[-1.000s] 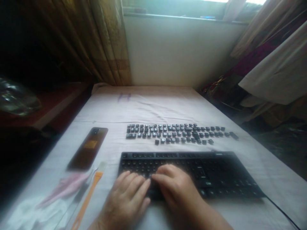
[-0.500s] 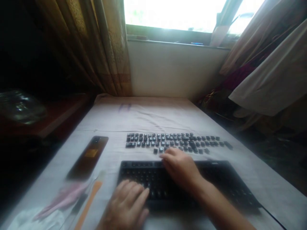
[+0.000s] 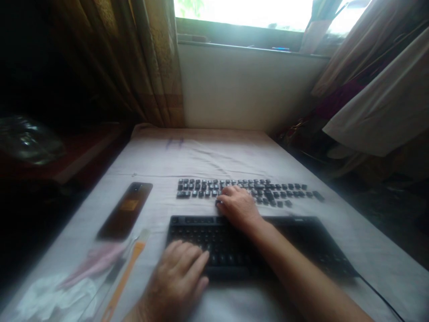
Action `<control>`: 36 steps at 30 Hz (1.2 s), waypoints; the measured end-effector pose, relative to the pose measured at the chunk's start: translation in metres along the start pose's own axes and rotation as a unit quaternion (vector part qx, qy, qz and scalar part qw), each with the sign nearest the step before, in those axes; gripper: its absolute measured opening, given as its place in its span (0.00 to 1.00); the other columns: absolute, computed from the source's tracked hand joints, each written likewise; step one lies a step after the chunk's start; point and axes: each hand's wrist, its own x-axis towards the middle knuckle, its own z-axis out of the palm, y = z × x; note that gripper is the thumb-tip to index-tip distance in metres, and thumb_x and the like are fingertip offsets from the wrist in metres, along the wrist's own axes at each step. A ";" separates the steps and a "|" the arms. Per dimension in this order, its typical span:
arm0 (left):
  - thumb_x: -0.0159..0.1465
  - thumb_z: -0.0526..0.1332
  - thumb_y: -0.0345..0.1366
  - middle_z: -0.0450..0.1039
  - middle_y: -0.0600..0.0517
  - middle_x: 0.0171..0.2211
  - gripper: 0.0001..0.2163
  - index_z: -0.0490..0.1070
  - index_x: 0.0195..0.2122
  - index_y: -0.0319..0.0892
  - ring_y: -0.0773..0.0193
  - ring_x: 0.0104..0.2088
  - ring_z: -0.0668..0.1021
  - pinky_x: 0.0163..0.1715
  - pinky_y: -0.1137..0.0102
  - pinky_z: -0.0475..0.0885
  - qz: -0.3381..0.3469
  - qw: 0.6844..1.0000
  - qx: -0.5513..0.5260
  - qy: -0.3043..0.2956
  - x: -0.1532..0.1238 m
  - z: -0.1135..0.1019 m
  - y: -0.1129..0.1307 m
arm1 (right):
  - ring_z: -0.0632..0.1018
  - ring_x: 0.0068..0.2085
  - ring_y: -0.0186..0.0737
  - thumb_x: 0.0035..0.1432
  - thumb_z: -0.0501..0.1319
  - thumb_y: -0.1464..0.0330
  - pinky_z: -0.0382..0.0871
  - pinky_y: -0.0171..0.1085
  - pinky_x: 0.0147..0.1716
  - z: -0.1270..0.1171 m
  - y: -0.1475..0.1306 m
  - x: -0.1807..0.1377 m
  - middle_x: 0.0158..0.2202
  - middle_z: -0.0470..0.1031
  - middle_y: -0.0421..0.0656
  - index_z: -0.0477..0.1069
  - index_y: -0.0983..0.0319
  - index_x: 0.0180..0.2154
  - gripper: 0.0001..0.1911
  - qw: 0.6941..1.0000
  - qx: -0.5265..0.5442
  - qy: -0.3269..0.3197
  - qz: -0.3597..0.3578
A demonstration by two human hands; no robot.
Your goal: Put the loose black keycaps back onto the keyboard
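Observation:
A black keyboard (image 3: 301, 243) lies on the white cloth in front of me. Beyond it, several loose black keycaps (image 3: 261, 190) are laid out in rows. My right hand (image 3: 238, 206) reaches over the keyboard's top edge into those rows, fingers curled down on a keycap near the lower row. Whether a keycap is pinched is hidden by the fingers. My left hand (image 3: 179, 277) rests flat on the keyboard's lower left corner, fingers stretched forward and holding nothing.
A dark phone (image 3: 125, 211) lies left of the keycaps. An orange-handled brush (image 3: 125, 275), a pink tool (image 3: 94, 264) and clear plastic (image 3: 50, 295) sit at the left front. The keyboard cable (image 3: 382, 295) trails right. Curtains and a wall stand behind the table.
My right hand left the keyboard's keys and moved forward to the loose keycaps, then a little left. The left hand stayed on the keyboard's corner.

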 end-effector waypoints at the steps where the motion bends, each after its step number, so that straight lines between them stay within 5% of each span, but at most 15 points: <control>1: 0.69 0.55 0.35 0.76 0.50 0.43 0.11 0.75 0.49 0.43 0.59 0.47 0.75 0.59 0.60 0.64 0.002 1.000 0.001 -0.001 0.000 0.000 0.000 | 0.73 0.46 0.47 0.61 0.62 0.69 0.65 0.41 0.43 0.000 0.000 0.000 0.44 0.78 0.48 0.81 0.60 0.37 0.08 1.000 0.004 0.000 -0.001; 10: 0.68 0.56 0.34 0.76 0.49 0.43 0.11 0.74 0.49 0.43 0.58 0.47 0.76 0.57 0.60 0.67 -0.003 1.000 0.000 -0.008 0.002 -0.002 0.001 | 0.75 0.43 0.44 0.62 0.59 0.73 0.66 0.39 0.44 0.000 -0.003 0.002 0.42 0.79 0.47 0.79 0.61 0.34 0.09 0.999 0.039 0.020 -0.007; 14: 0.69 0.55 0.34 0.76 0.49 0.42 0.11 0.75 0.48 0.42 0.59 0.47 0.76 0.58 0.60 0.65 0.003 1.000 0.000 0.000 0.002 -0.001 0.001 | 0.77 0.39 0.40 0.61 0.59 0.73 0.68 0.36 0.40 -0.010 -0.001 -0.015 0.38 0.79 0.44 0.76 0.60 0.34 0.07 0.990 0.137 0.042 0.020; 20: 0.69 0.54 0.33 0.76 0.49 0.43 0.11 0.74 0.48 0.41 0.59 0.47 0.75 0.57 0.61 0.65 0.014 1.000 0.006 -0.011 0.004 -0.004 0.000 | 0.80 0.35 0.40 0.60 0.59 0.71 0.71 0.37 0.37 -0.026 0.002 -0.054 0.32 0.80 0.41 0.75 0.60 0.33 0.06 0.952 0.292 -0.050 0.070; 25: 0.68 0.56 0.32 0.76 0.49 0.43 0.11 0.74 0.49 0.42 0.59 0.46 0.76 0.55 0.61 0.67 0.025 0.999 0.021 -0.020 0.006 -0.005 -0.001 | 0.80 0.36 0.41 0.59 0.61 0.72 0.72 0.38 0.39 -0.021 -0.003 -0.061 0.35 0.81 0.43 0.77 0.60 0.33 0.06 0.962 0.259 -0.049 0.073; 36: 0.69 0.55 0.32 0.76 0.49 0.42 0.11 0.74 0.49 0.41 0.59 0.46 0.76 0.55 0.60 0.66 0.033 0.999 0.017 -0.020 0.009 -0.007 -0.001 | 0.79 0.32 0.37 0.64 0.57 0.71 0.69 0.32 0.33 0.005 -0.014 -0.079 0.35 0.79 0.43 0.76 0.59 0.36 0.09 0.985 0.134 0.100 0.037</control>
